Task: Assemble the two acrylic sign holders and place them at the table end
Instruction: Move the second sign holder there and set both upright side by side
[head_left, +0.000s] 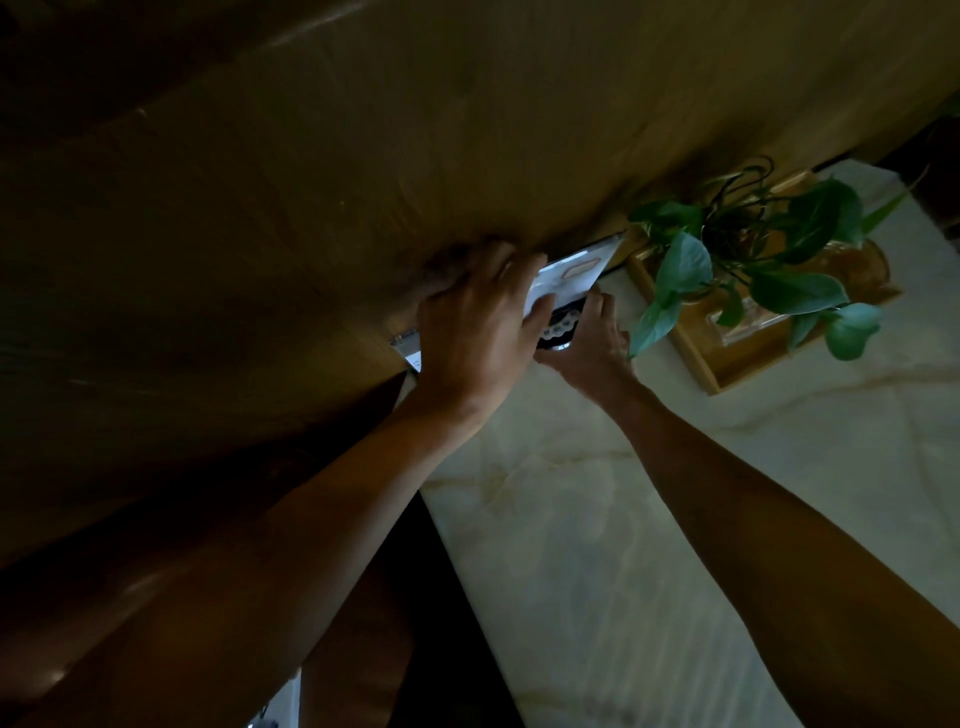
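Observation:
An acrylic sign holder (576, 270) with a white and black printed sheet stands at the far end of the pale marble table (649, 545), leaning against the wooden wall. My left hand (478, 332) covers its left part, thumb across the front. My right hand (589, 338) grips its lower right edge from below. A clear acrylic corner (405, 348) shows to the left of my left hand; whether it belongs to a second holder I cannot tell. The scene is dim.
A green leafy plant (753, 260) in a glass vessel sits in a wooden tray (696, 358) just right of the holder. A wood-panelled wall (363, 156) rises behind. The table's left edge drops off beside a dark brown surface (363, 623).

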